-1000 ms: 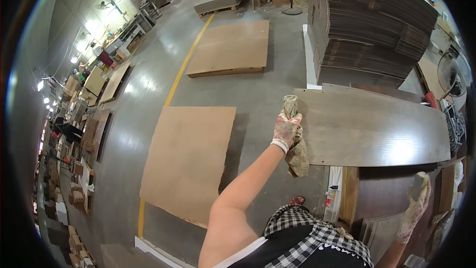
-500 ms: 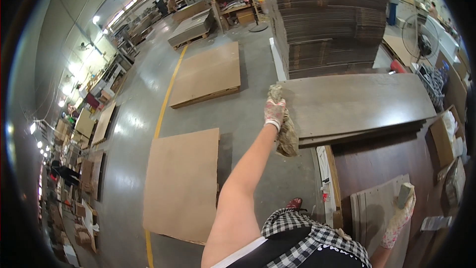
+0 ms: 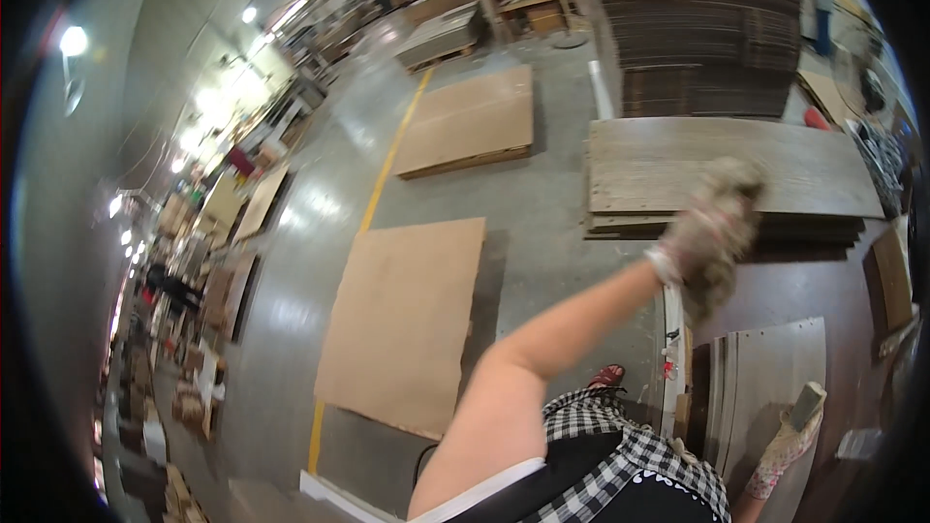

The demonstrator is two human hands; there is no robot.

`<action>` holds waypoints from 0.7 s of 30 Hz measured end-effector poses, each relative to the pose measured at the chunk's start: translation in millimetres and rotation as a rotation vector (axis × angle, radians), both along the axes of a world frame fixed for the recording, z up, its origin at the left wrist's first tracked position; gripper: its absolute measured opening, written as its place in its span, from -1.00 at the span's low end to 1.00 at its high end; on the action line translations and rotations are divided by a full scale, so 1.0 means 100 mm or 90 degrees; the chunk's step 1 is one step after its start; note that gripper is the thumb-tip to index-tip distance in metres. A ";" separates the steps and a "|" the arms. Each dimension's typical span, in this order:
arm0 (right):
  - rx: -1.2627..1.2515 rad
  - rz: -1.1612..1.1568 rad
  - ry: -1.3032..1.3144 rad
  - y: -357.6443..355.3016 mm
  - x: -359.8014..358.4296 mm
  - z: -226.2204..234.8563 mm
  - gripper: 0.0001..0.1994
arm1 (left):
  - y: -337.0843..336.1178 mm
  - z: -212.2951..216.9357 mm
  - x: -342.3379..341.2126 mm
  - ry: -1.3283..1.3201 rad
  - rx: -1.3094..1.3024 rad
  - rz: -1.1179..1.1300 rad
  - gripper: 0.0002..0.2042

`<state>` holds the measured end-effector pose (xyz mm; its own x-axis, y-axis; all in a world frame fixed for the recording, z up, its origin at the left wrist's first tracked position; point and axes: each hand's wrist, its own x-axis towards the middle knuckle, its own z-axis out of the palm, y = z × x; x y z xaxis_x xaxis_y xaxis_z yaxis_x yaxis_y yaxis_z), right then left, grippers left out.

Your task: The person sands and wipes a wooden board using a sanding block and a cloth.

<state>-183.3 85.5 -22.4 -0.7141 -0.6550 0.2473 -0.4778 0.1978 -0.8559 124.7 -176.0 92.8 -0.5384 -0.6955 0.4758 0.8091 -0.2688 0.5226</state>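
My left hand [image 3: 696, 240], in a patterned glove and blurred by motion, is closed on a crumpled brownish rag [image 3: 733, 186]. The rag is over the front part of a grey-brown panel [image 3: 659, 160], the top one of a stack with small holes along its left end. In my gloved right hand [image 3: 787, 446] is a small grey block [image 3: 807, 405], held upright. That hand is above a second, lower stack of greyish boards [image 3: 770, 363] at the lower right. Whether the rag touches the panel I cannot tell.
A tall pile of dark flat cardboard sheets [image 3: 702, 39] rises behind the panels. Low stacks topped with brown board lie on the floor to the left, one nearer [image 3: 402, 324] and one farther [image 3: 470, 121]. A cardboard box [image 3: 889, 271] stands at right; a person [image 3: 821, 5] is far back.
My left hand has swept the rag rightward from the panel's left end toward its front middle. My right hand still holds the block, and the whole view has shifted a little.
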 end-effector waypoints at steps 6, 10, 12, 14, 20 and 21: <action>-0.020 0.055 0.372 -0.24 -0.28 -0.24 -0.45 | 1.14 -0.09 -0.63 -0.270 -0.261 0.261 -0.67; -0.170 0.219 -0.054 -0.37 -0.63 -0.57 -0.50 | 1.42 -0.29 -0.38 -0.454 -0.193 0.226 -0.57; -0.109 0.175 0.144 -0.35 -0.49 -0.42 -0.49 | 1.56 -0.40 -0.36 -0.492 -0.166 0.265 -0.58; -0.049 0.123 0.342 -0.35 -0.39 -0.32 -0.49 | 1.65 -0.49 -0.39 -0.524 -0.188 0.263 -0.56; -0.144 0.209 -0.063 -0.34 -0.25 -0.26 -0.51 | 1.87 -0.41 -0.61 -0.603 -0.223 0.119 -0.56; -0.180 0.220 -0.193 -0.35 -0.22 -0.24 -0.51 | 1.91 -0.42 -0.66 -0.645 -0.247 0.112 -0.55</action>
<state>-205.2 50.5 -46.6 -0.5359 -0.8018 0.2645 -0.1980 -0.1852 -0.9626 58.4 15.1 51.2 -0.7111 -0.6994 0.0715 -0.0321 0.1339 0.9905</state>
